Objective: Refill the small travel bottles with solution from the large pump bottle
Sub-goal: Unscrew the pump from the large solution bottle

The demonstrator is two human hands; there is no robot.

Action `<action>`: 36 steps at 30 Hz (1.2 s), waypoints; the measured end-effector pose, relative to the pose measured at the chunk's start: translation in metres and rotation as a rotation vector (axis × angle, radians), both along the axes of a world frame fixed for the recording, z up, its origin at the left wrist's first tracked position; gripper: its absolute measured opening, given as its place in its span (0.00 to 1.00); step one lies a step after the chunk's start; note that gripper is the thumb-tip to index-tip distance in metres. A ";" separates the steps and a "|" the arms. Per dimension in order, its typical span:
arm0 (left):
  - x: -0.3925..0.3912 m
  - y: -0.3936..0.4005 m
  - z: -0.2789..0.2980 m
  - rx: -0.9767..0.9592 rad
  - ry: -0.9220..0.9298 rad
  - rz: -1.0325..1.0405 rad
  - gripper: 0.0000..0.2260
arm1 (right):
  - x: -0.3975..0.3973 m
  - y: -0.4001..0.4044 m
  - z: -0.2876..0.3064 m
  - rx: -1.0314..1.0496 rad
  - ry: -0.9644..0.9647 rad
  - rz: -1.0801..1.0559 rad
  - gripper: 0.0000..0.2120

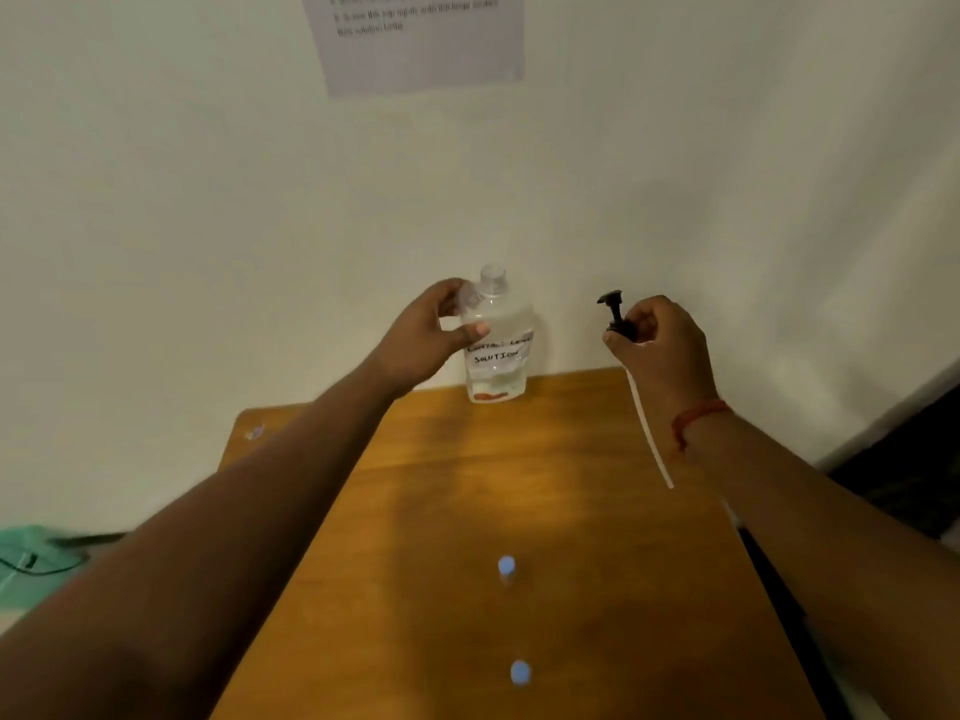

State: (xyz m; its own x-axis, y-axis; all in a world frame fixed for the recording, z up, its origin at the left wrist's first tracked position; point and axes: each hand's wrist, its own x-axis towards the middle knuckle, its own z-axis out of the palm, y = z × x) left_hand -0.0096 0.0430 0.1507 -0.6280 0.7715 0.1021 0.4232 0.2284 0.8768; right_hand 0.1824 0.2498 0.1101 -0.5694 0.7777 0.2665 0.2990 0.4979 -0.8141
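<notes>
The large clear bottle (pixel 498 350), labelled with handwritten words, stands at the far edge of the wooden table (pixel 519 485), its neck bare and uncapped. My left hand (pixel 431 335) grips its upper part from the left. My right hand (pixel 657 340) is off to the right of the bottle, shut on the black pump head (pixel 615 314); the pump's white dip tube (pixel 652 439) hangs down past my wrist. Two small travel bottles with blue caps stand on the near part of the table, one (pixel 506 569) farther and one (pixel 520 672) closer to me.
A white wall rises right behind the table, with a printed paper sheet (pixel 421 39) taped up high. A green cloth and dark cable (pixel 31 558) lie on the floor at the left. A dark area (pixel 893 459) lies right of the table.
</notes>
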 end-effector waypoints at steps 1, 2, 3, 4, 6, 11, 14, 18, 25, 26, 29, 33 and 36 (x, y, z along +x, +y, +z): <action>0.002 0.000 -0.013 -0.024 -0.012 0.000 0.19 | 0.006 -0.001 -0.021 -0.022 -0.058 -0.013 0.11; 0.002 -0.001 -0.023 -0.041 -0.017 -0.001 0.19 | 0.011 -0.002 -0.039 -0.042 -0.112 -0.030 0.11; 0.003 -0.001 -0.032 -0.060 -0.017 -0.003 0.19 | 0.016 -0.003 -0.055 -0.057 -0.167 -0.044 0.11; 0.003 -0.002 -0.044 -0.084 -0.026 -0.004 0.20 | 0.022 -0.004 -0.074 -0.078 -0.224 -0.058 0.11; 0.004 -0.004 -0.064 -0.117 -0.046 -0.008 0.20 | 0.033 -0.007 -0.107 -0.116 -0.313 -0.086 0.11; 0.005 -0.007 -0.106 -0.159 -0.108 0.020 0.20 | 0.058 -0.020 -0.176 -0.158 -0.527 -0.130 0.12; 0.008 -0.008 -0.126 -0.185 -0.127 0.015 0.21 | 0.068 -0.030 -0.206 -0.187 -0.627 -0.153 0.12; 0.013 -0.008 -0.142 -0.195 -0.152 0.005 0.23 | 0.080 -0.037 -0.233 -0.209 -0.708 -0.174 0.15; 0.018 -0.005 -0.161 -0.217 -0.178 -0.005 0.23 | 0.092 -0.039 -0.257 -0.252 -0.790 -0.216 0.15; 0.018 -0.005 -0.162 -0.220 -0.175 -0.009 0.24 | 0.093 -0.039 -0.258 -0.256 -0.800 -0.218 0.15; 0.018 -0.005 -0.166 -0.236 -0.164 -0.014 0.26 | 0.094 -0.037 -0.262 -0.261 -0.818 -0.229 0.17; 0.018 -0.006 -0.172 -0.249 -0.164 -0.026 0.24 | 0.093 -0.036 -0.265 -0.271 -0.831 -0.229 0.19; 0.017 -0.008 -0.177 -0.264 -0.182 -0.032 0.25 | 0.093 -0.035 -0.266 -0.292 -0.836 -0.231 0.20</action>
State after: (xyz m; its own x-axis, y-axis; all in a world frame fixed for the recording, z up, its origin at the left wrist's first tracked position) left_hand 0.0074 0.0348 -0.0267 -0.5926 0.7760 -0.2157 0.2754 0.4469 0.8511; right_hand 0.2752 0.2148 -0.1557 -0.3100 0.8682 -0.3875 0.9144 0.1608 -0.3714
